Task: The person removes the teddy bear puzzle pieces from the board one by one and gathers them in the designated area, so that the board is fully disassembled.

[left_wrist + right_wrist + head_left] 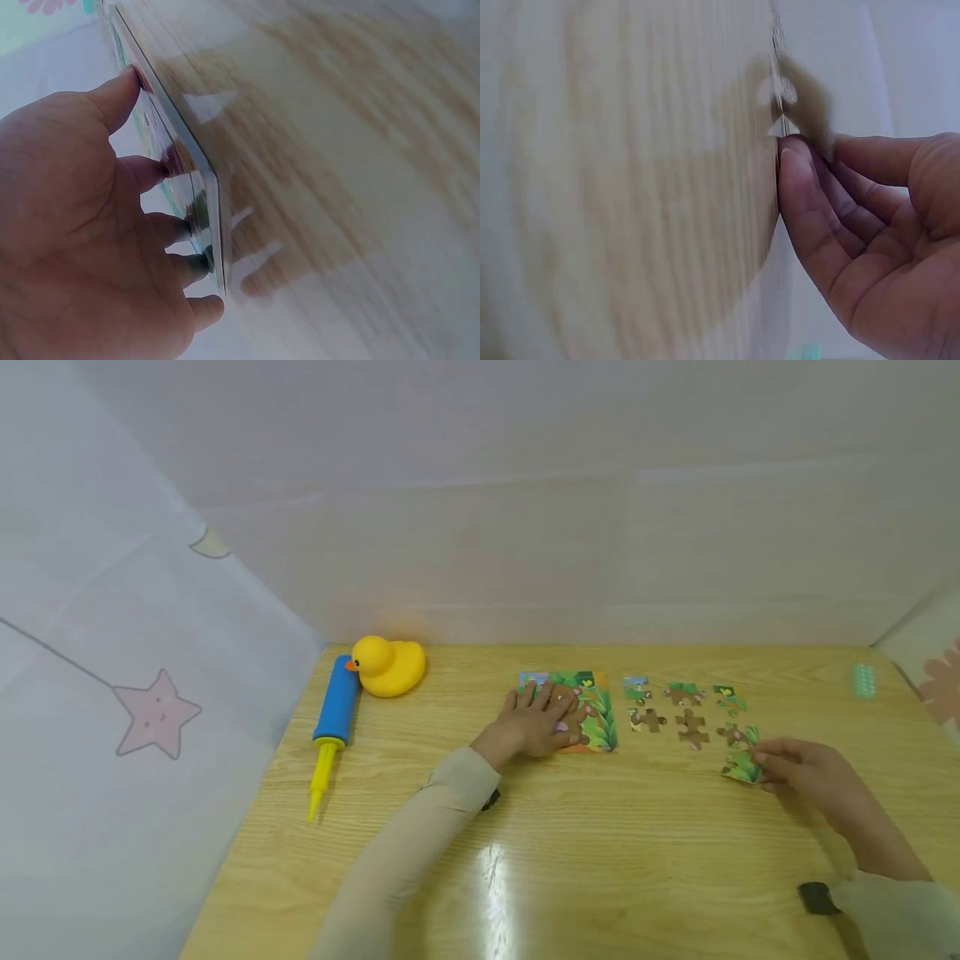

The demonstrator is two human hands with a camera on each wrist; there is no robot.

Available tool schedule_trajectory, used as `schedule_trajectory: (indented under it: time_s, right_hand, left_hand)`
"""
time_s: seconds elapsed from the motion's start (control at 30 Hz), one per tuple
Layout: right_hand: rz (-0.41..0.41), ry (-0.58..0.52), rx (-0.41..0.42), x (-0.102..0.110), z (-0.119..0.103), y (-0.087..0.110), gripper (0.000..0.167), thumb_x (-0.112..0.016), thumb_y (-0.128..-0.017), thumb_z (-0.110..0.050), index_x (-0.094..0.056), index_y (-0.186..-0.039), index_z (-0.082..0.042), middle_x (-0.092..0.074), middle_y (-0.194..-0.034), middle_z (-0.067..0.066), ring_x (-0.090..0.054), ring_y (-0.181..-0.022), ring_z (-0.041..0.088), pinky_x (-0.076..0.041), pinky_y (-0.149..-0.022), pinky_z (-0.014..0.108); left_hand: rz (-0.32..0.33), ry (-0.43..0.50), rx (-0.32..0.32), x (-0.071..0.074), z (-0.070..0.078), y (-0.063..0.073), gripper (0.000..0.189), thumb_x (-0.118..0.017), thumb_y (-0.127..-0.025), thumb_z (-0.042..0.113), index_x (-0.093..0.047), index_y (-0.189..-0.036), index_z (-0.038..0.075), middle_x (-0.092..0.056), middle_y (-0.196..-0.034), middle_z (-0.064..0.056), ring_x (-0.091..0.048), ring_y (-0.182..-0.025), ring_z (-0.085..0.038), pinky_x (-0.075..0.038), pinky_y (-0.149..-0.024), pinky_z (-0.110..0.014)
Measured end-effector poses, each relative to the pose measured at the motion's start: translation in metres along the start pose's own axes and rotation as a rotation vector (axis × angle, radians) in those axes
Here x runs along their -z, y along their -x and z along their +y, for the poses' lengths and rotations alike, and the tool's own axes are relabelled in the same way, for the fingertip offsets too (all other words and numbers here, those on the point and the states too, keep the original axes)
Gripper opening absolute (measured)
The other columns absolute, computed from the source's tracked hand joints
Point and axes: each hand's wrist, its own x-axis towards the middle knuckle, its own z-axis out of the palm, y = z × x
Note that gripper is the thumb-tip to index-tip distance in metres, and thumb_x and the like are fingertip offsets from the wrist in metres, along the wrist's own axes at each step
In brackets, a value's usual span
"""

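In the head view my left hand [531, 727] rests with spread fingers on a square puzzle board [604, 731] printed with a brown animal and green leaves. The left wrist view shows its fingertips [196, 268] on the board's face near the edge. Right of the board, loose jigsaw pieces lie in rough rows, among them a brown piece [691, 729] and a blue-topped piece [637, 687]. At their lower right my right hand [813, 777] pinches a green corner jigsaw piece [741, 767]. In the right wrist view, that piece [810, 105] tilts up between thumb and fingers.
A yellow rubber duck [397, 670] sits at the back left, against a blue and yellow hand pump [337, 710]. Near the right back corner lies a small pale green item [864, 681]. White sheeting [480, 552] stands behind the wooden table [600, 877].
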Motion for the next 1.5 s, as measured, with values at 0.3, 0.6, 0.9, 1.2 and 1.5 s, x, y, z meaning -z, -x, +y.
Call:
schedule_trajectory:
  time_s: [0.3,0.6,0.9,1.2,1.5]
  right_hand:
    - [-0.053,0.079,0.061,0.007,0.001,-0.005,0.034,-0.045,-0.108,-0.011,-0.057,-0.132,0.01,-0.066,-0.124,0.022,-0.066,-0.081,0.006,-0.059,-0.07,0.026]
    - [-0.044,0.104,0.046,0.01,-0.004,-0.005,0.046,-0.048,-0.109,-0.026,-0.05,-0.139,0.009,-0.064,-0.13,0.029,-0.066,-0.084,0.0,-0.059,-0.072,0.026]
    - [-0.035,0.156,0.049,0.013,-0.002,-0.005,0.062,-0.039,-0.111,-0.04,-0.046,-0.145,0.012,-0.058,-0.135,0.036,-0.069,-0.086,-0.001,-0.059,-0.074,0.022]
    - [0.0,0.202,0.086,0.015,-0.003,-0.002,0.063,-0.034,-0.111,-0.041,-0.045,-0.147,0.009,-0.061,-0.135,0.031,-0.07,-0.088,-0.004,-0.061,-0.076,0.028]
    - [0.052,0.172,0.152,0.012,-0.005,-0.001,0.057,-0.038,-0.111,-0.036,-0.049,-0.144,0.009,-0.067,-0.129,0.026,-0.066,-0.09,-0.011,-0.056,-0.073,0.016]
  left_hand:
    - [-0.004,-0.008,0.005,0.002,0.0,0.0,0.075,-0.032,-0.103,0.066,-0.002,-0.164,0.034,0.008,-0.173,-0.007,0.008,-0.159,-0.033,0.0,-0.128,-0.058]
    - [-0.016,0.0,0.006,0.004,0.0,-0.001,0.076,-0.032,-0.103,0.066,0.001,-0.164,0.035,0.01,-0.172,-0.007,0.011,-0.159,-0.034,0.003,-0.126,-0.061]
    - [-0.022,0.001,-0.005,0.003,0.0,0.0,0.077,-0.033,-0.103,0.065,0.0,-0.164,0.033,0.01,-0.172,-0.009,0.01,-0.159,-0.036,0.0,-0.125,-0.064]
    - [-0.012,-0.028,0.02,0.001,-0.001,-0.006,0.076,-0.033,-0.103,0.066,0.002,-0.164,0.037,0.009,-0.173,-0.005,0.008,-0.159,-0.033,-0.002,-0.126,-0.063]
    - [0.003,-0.019,0.007,0.002,0.0,-0.002,0.076,-0.035,-0.102,0.066,-0.002,-0.164,0.036,0.005,-0.173,-0.006,0.006,-0.159,-0.035,-0.002,-0.126,-0.063]
